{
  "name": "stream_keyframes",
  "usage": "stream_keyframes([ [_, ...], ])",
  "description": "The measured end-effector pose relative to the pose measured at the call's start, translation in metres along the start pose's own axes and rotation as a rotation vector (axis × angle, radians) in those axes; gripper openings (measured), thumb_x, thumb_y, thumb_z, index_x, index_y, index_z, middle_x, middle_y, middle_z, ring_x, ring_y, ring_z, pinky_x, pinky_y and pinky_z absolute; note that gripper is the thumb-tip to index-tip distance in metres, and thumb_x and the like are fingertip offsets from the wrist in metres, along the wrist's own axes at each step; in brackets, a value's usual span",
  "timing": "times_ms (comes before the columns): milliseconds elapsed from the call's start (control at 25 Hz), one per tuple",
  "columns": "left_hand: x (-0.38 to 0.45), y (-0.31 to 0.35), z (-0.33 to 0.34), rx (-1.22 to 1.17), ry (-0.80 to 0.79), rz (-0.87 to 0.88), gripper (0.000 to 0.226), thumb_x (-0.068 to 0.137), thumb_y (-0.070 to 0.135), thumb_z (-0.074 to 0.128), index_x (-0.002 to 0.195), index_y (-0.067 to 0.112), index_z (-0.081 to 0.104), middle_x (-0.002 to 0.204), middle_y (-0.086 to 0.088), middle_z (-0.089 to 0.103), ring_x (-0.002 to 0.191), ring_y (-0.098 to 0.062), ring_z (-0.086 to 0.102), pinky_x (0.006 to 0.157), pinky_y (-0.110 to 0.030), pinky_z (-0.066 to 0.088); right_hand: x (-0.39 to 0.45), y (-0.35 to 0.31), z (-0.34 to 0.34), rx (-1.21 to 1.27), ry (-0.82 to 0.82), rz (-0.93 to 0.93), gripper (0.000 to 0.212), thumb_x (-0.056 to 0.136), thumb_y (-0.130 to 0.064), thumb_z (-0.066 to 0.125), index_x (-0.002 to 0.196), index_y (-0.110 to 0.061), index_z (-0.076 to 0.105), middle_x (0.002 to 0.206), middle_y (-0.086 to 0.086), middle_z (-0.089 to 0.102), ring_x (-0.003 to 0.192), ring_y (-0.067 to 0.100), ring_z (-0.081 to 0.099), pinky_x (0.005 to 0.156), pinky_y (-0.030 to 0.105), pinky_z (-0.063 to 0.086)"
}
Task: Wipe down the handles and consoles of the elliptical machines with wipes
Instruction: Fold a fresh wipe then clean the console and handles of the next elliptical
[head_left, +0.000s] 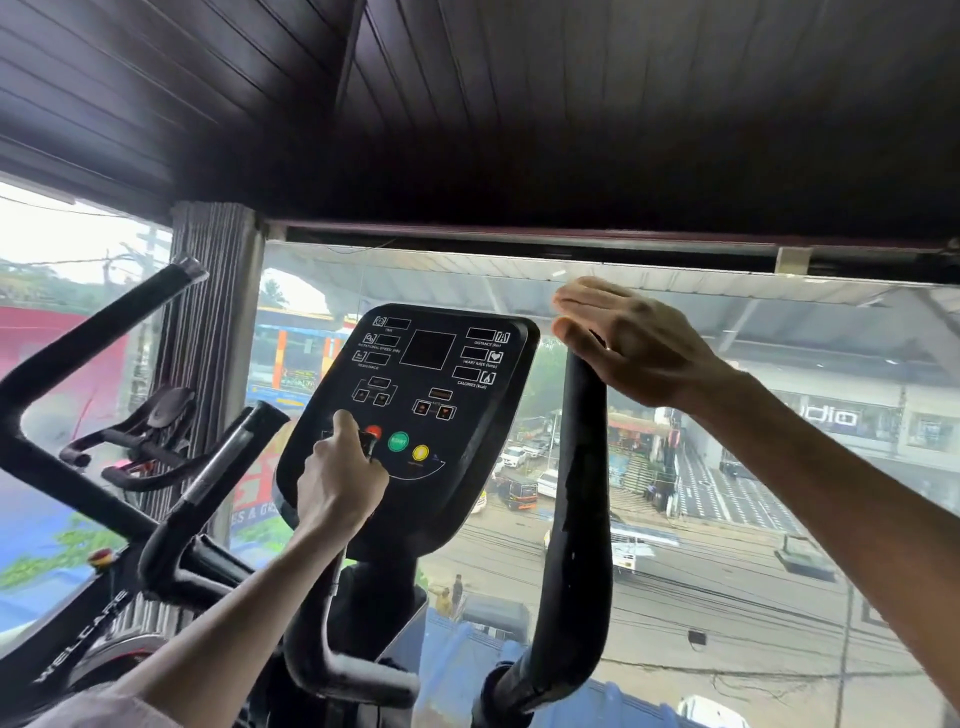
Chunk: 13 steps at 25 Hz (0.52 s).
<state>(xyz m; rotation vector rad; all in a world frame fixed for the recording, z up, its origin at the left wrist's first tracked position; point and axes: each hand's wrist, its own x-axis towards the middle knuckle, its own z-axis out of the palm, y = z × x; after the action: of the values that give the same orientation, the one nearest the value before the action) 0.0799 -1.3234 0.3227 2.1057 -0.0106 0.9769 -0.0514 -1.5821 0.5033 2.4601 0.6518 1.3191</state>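
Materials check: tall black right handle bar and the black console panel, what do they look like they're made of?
Tall black right handle bar: probably foam or rubber sleeve, matte, its surface scuffed and flaking in patches. Black console panel: looks like moulded plastic with a smooth printed face, rounded edges, faint sheen; coloured round buttons look plastic or rubber.

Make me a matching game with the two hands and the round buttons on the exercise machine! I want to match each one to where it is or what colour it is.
Things:
1. left hand
2. right hand
3. START button
4. button right of START

Clues:
a. green
b. on top of the tall right handle
c. yellow
d. gripping a handle in front of the console

Pairs: 1-d, 2-b, 3-a, 4-c
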Motion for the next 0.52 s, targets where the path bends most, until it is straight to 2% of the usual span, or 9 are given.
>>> stream_keyframes([
  [80,-0.001,0.000,0.000,0.006,-0.010,0.002,0.030,0.077,0.004,0.055,0.093,0.020,0.035,0.066,-0.002,0.051,0.061,-0.030,0.053,0.052,-0.033,0.040,0.002,-0.001,0.000,0.029,-0.002,0.043,0.078,0.096,-0.067,0.008,0.124,-0.018,0.063,0.136,-0.004,0.058,0.129,0.016,0.049,0.091,0.039,0.049],
  [200,-0.003,0.002,-0.003,0.011,-0.023,-0.008,0.029,0.080,0.005,0.054,0.093,0.020,0.033,0.069,-0.003,0.052,0.066,-0.032,0.054,0.056,-0.035,0.041,0.033,0.004,-0.002,0.076,-0.143,0.294,0.083,0.089,-0.078,0.007,0.094,-0.017,0.063,0.111,-0.007,0.064,0.103,0.020,0.058,0.087,0.038,0.046],
  [280,-0.005,0.003,-0.005,0.013,-0.022,0.006,0.029,0.080,0.006,0.054,0.093,0.019,0.032,0.069,-0.003,0.052,0.066,-0.032,0.054,0.056,-0.035,0.042,0.048,0.007,0.001,0.163,-0.165,0.446,0.095,0.080,-0.088,0.005,0.083,-0.014,0.065,0.100,-0.002,0.070,0.095,0.022,0.063,0.091,0.041,0.049],
  [320,-0.006,0.004,-0.005,0.015,-0.022,0.009,0.029,0.081,0.006,0.055,0.094,0.019,0.032,0.068,-0.002,0.051,0.065,-0.031,0.054,0.055,-0.034,0.042,0.050,0.008,0.005,0.196,-0.137,0.491,0.094,0.080,-0.087,0.006,0.079,-0.015,0.066,0.098,0.002,0.071,0.094,0.025,0.064,0.092,0.043,0.050],
  [400,-0.005,0.005,-0.006,0.024,-0.022,0.001,0.029,0.082,0.007,0.056,0.096,0.018,0.033,0.067,0.000,0.049,0.063,-0.030,0.053,0.054,-0.033,0.041,0.045,0.001,0.014,0.194,-0.013,0.526,0.075,0.092,-0.075,0.018,0.074,-0.016,0.061,0.094,0.009,0.070,0.093,0.029,0.063,0.088,0.040,0.050],
  [520,-0.005,0.005,-0.005,0.024,-0.010,0.006,0.029,0.082,0.007,0.056,0.098,0.016,0.034,0.066,0.000,0.049,0.062,-0.028,0.053,0.053,-0.033,0.040,0.029,-0.014,0.021,0.174,0.221,0.454,0.053,0.105,-0.051,0.030,0.078,-0.013,0.056,0.093,0.012,0.064,0.089,0.028,0.058,0.076,0.034,0.039],
])
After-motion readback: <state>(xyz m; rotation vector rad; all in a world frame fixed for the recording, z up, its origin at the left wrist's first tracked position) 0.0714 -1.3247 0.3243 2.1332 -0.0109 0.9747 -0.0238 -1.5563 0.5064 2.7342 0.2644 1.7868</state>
